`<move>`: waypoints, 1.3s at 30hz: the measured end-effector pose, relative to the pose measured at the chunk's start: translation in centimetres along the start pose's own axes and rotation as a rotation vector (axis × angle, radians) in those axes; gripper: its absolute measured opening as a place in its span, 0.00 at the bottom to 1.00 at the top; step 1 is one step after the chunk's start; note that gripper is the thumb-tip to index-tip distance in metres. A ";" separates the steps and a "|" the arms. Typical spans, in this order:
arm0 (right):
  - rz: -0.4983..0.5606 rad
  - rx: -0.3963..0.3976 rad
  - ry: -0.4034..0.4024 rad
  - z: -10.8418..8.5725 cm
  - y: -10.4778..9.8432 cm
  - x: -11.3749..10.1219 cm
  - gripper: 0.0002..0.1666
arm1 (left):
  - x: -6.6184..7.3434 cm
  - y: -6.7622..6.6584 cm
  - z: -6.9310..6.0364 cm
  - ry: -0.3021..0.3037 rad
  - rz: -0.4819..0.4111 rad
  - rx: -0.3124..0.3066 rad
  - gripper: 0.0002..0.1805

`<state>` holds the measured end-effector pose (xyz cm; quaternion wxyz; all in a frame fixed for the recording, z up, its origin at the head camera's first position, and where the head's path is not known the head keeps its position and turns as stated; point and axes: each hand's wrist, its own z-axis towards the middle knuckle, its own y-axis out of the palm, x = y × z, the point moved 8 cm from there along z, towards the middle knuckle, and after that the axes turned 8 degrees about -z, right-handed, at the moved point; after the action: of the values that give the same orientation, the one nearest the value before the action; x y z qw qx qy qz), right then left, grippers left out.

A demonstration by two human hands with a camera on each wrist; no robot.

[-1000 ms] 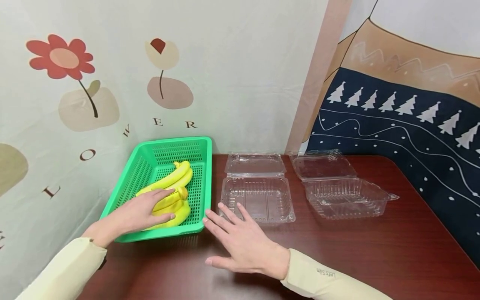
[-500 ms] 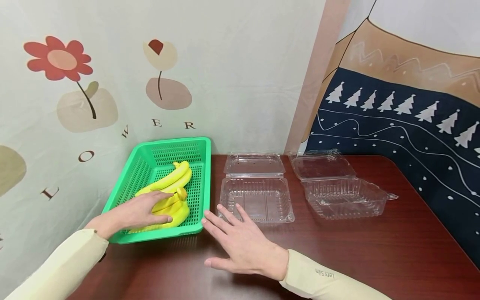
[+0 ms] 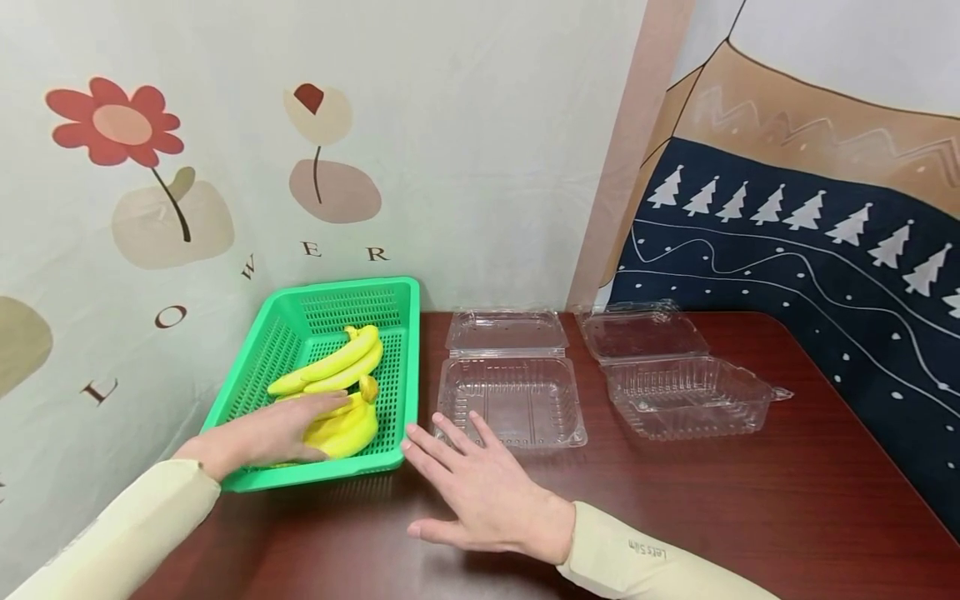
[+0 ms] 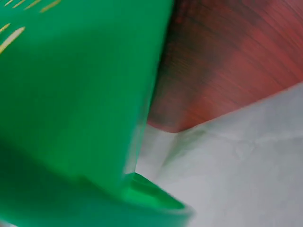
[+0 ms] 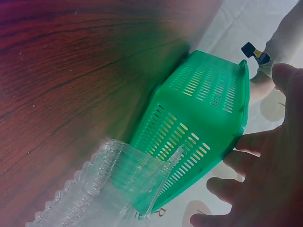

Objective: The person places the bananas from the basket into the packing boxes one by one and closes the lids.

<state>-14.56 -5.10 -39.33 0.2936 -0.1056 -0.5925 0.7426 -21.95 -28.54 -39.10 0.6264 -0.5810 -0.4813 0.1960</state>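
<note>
A green plastic basket (image 3: 412, 367) at the left holds two bunches of yellow bananas. My left hand (image 3: 273, 429) grips the nearer banana bunch (image 3: 352, 429) from above, its thumb on the near side and its fingers over the far side; the fingertips are partly hidden. Behind it lies the other banana bunch (image 3: 333, 367). Only the basket's outer wall (image 4: 85, 94) and the table show in the left wrist view. My right hand (image 3: 487, 492) is spread with straight fingers, near the basket's front right corner and a clear clamshell container (image 3: 510, 404), holding nothing.
To the right stands a second clear clamshell container (image 3: 690, 400), its lid folded back like the first one's. The reddish-brown table (image 3: 810, 500) meets a printed cloth backdrop (image 3: 480, 167) behind. In the right wrist view, the first container (image 5: 99, 189) sits close beside the basket (image 5: 203, 113).
My left hand has sunk lower over the nearer bunch, its thumb moving in against the bananas. The right hand has stayed in place, while the head view has shifted slightly.
</note>
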 end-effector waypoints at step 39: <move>-0.006 0.007 0.000 0.0 0.2 -0.1 0.53 | 1.5 -1.5 -2.1 0.328 0.332 0.275 0.55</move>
<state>-14.55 -5.17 -39.55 0.2961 -0.1026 -0.5901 0.7440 -20.00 -28.83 -36.88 0.7284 -0.5854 -0.2401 0.2628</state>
